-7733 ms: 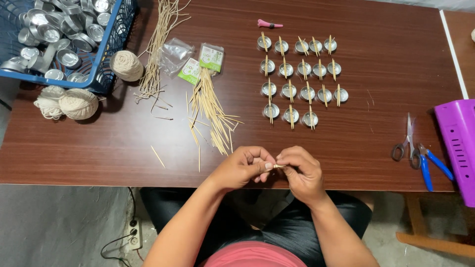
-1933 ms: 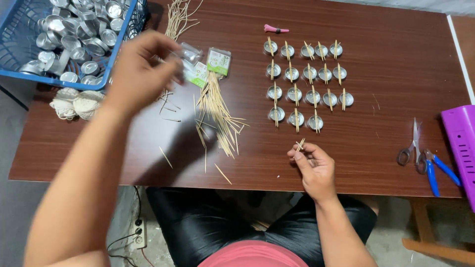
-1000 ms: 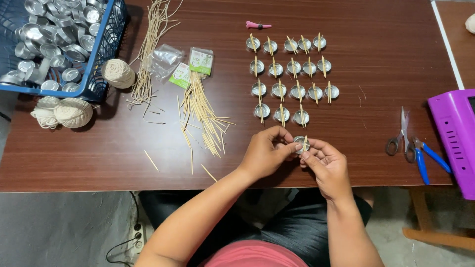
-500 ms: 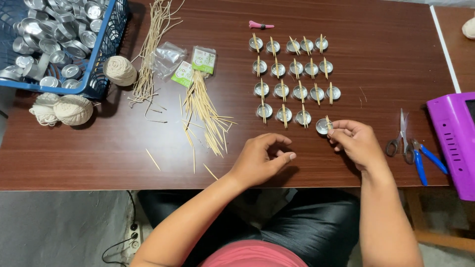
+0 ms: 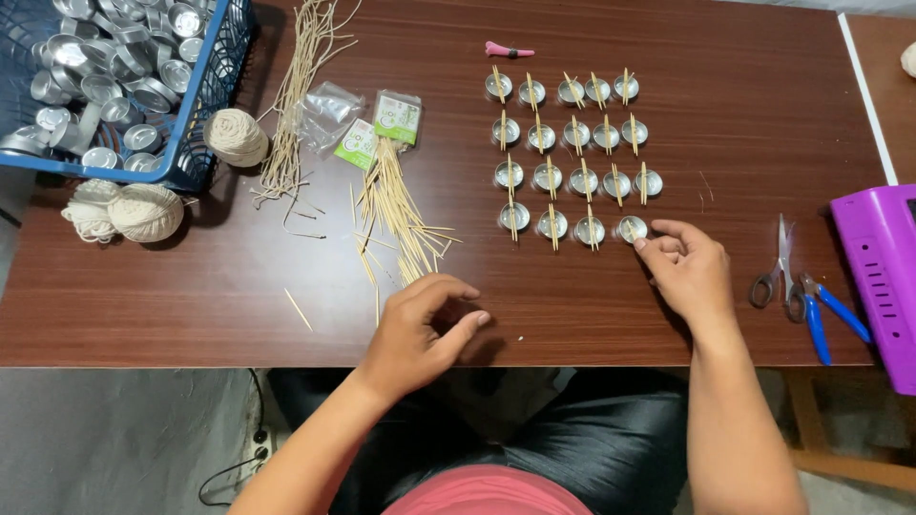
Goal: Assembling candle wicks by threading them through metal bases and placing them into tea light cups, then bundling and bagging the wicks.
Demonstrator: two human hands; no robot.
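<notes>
One stick (image 5: 631, 229) upright across cup (image 5: 632, 228), hands apart

A long table (image 5: 763, 86) of dark reddish-brown wood grain fills most of the view, its near edge running straight across. A pale strip marks its right end, and a second wooden surface (image 5: 883, 57) of like colour adjoins it at the far right. Below the near edge lies a mottled grey concrete floor (image 5: 124, 429), with a white power strip (image 5: 260, 441) and black cable (image 5: 224, 472) on it. Light is even and soft, casting short shadows on the wood.
</notes>
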